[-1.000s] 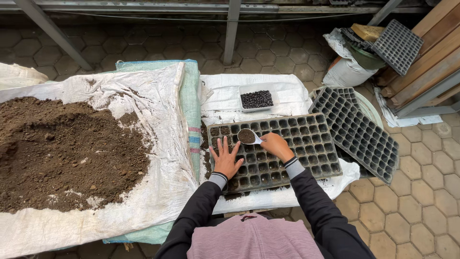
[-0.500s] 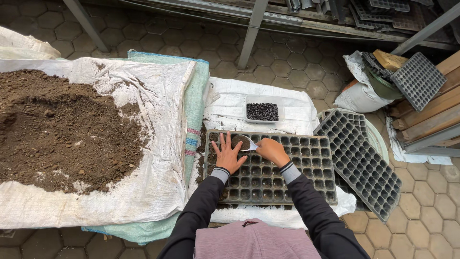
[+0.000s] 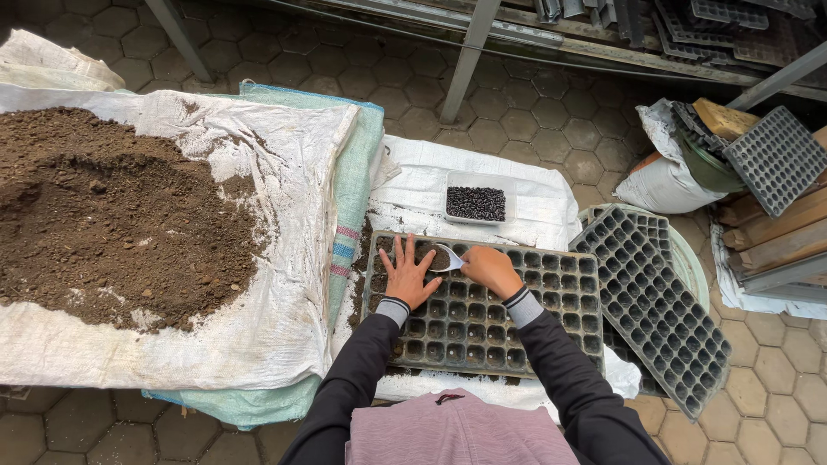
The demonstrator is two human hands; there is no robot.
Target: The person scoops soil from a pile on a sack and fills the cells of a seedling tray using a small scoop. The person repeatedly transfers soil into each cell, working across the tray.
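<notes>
Risk first: the small scoop (image 3: 447, 258) sits tipped over the top-left cells of the black seed tray (image 3: 551, 327), frame centre. If it tilts too fast, soil likely lands on the ribs between cells or over the tray's upper edge onto the white sack (image 3: 551, 194) underneath, not into one cell. The load looks larger than a single cell, so overfill and spill into neighbours is probable. The tray rests on soft sacking on the paved floor (image 3: 551, 120), so a hard press could rock it and shake out what's in the few filled cells at its upper left.

Right hand (image 3: 491, 269): closed round the scoop handle, fingers curled, knuckles up, just right of the scoop bowl. Grip looks firm, thumb hidden.

Left hand (image 3: 407, 277): wide open, fingers spread flat, palm down on the tray's upper-left corner, holding nothing, touching tray top only. Fingertips sit just left of the scoop; soil could fall on them.

Nearby: clear tub of dark seeds (image 3: 476, 203) just above the tray, apart from both hands. Soil heap (image 3: 112, 224) on a white sack, left half of frame, well apart. Empty second tray (image 3: 659, 306) leaning at right.
</notes>
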